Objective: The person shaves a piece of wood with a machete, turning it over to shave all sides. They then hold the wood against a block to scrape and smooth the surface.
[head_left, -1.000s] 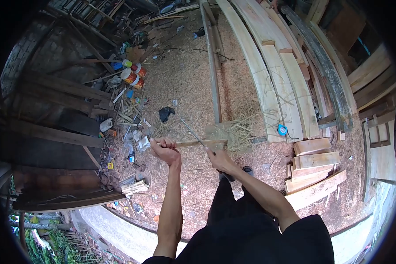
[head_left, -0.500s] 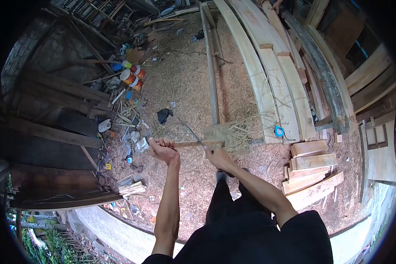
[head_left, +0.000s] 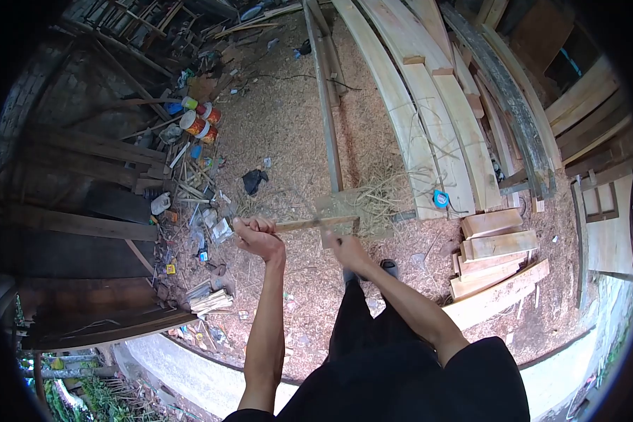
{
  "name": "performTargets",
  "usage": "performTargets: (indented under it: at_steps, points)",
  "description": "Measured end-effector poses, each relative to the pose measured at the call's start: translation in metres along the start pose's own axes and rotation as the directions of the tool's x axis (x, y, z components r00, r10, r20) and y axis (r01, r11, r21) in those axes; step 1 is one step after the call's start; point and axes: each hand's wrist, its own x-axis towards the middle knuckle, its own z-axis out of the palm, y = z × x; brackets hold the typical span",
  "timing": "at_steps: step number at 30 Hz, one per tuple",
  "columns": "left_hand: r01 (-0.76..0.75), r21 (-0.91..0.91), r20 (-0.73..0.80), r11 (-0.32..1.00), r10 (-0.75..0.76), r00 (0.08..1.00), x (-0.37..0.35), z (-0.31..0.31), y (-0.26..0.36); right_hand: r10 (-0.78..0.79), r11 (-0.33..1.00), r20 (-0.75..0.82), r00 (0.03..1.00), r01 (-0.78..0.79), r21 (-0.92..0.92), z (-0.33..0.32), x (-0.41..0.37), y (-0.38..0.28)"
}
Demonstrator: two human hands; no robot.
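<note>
My left hand [head_left: 260,238] is closed around the left end of a narrow wooden piece [head_left: 299,225], which lies level and reaches right over a flat board [head_left: 376,228]. My right hand [head_left: 350,252] is closed just below the piece's right part, on a thin tool [head_left: 321,224] whose blade is blurred and crosses the wood. How much of the tool sits inside the fingers is hidden.
Long pale planks [head_left: 401,119] run away at the right, with a blue tape measure [head_left: 440,199] on them. Short cut blocks [head_left: 496,247] are stacked nearer. Paint buckets [head_left: 193,122], a black bag [head_left: 254,181] and scraps lie left. A long beam [head_left: 323,105] extends ahead.
The thin tool, sharp before, is now blurred, and my right hand has shifted slightly right relative to the wooden piece. The view has moved a little. The other person's hand at the top is gone.
</note>
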Motion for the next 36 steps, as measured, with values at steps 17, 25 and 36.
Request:
performTargets:
  at_steps: [17, 25, 36]
  points:
    - [-0.027, 0.036, 0.138, 0.999, 0.022, 0.99, -0.01, 0.027, -0.007, 0.189, 0.969, 0.07, 0.98, -0.174, -0.174, -0.029, 0.004, 0.039]
    - [-0.005, 0.086, 0.101, 0.996, -0.004, 0.995, 0.005, 0.012, -0.003, 0.407, 0.883, -0.011, 0.914, -0.396, -0.251, -0.032, 0.025, 0.151]
    - [-0.093, 0.2, -0.104, 0.975, 0.115, 0.988, -0.002, 0.024, -0.004, -0.157, 0.971, 0.058, 0.986, 0.143, 0.189, -0.028, -0.009, -0.071]
